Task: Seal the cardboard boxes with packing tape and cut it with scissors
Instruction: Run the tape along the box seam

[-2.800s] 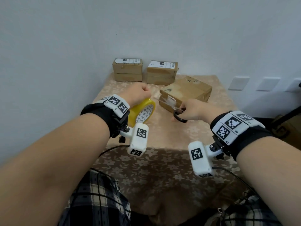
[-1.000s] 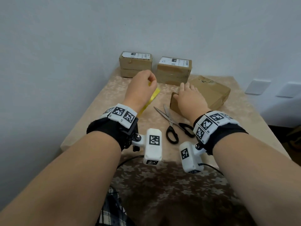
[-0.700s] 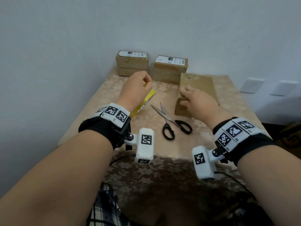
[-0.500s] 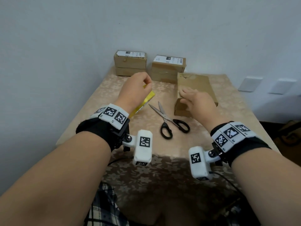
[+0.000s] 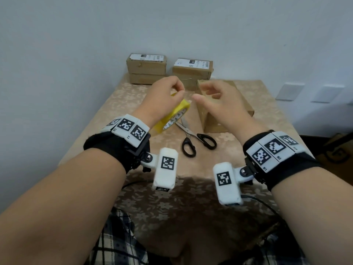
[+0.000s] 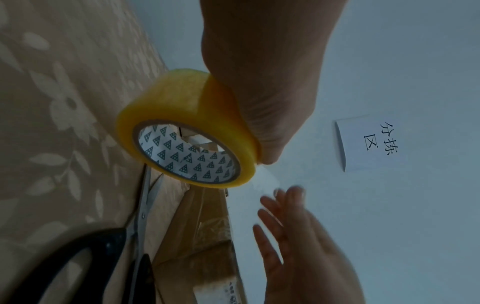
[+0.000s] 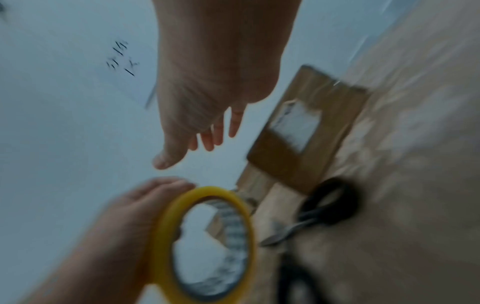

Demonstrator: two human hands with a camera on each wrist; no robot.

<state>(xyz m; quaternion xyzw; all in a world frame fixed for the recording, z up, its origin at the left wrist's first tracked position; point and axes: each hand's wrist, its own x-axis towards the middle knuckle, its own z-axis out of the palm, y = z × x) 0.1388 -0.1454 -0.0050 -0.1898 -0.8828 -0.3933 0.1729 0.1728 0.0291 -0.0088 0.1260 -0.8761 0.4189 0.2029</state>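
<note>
Left hand: the left hand (image 5: 162, 100) is raised above the table and curled round the yellow tape roll (image 5: 174, 116), gripping it by the outer rim with the roll tilted on edge; the left wrist view shows the printed cardboard core (image 6: 187, 154) facing the camera.
Tape end: a short clear strip (image 6: 265, 181) hangs off the roll on its right side, reaching toward the other hand; whether any finger touches it cannot be told.
Right hand: the right hand (image 5: 219, 104) hovers just right of the roll, fingers loosely spread and slightly bent, holding nothing; its thumb tip (image 7: 162, 160) sits near the left hand's fingers (image 7: 166, 185) but apart from them.
Nearest box: a flat cardboard box (image 5: 246, 106) lies on the table under and beyond the right hand, long side running near to far, with a white label (image 7: 296, 125) on its near end face.
Scissors: black-handled scissors (image 5: 193, 138) lie open on the table, near the person from the roll and left of that box, handles toward the person, touched by neither hand.
Far boxes: two cardboard boxes, left (image 5: 146, 68) and right (image 5: 192, 72), stand against the wall at the far edge, each with a white shipping label on top.
Table: a beige floral tablecloth (image 5: 191, 197) covers it.
Wall: a paper sign (image 6: 374, 142) with handwritten characters is fixed there.
</note>
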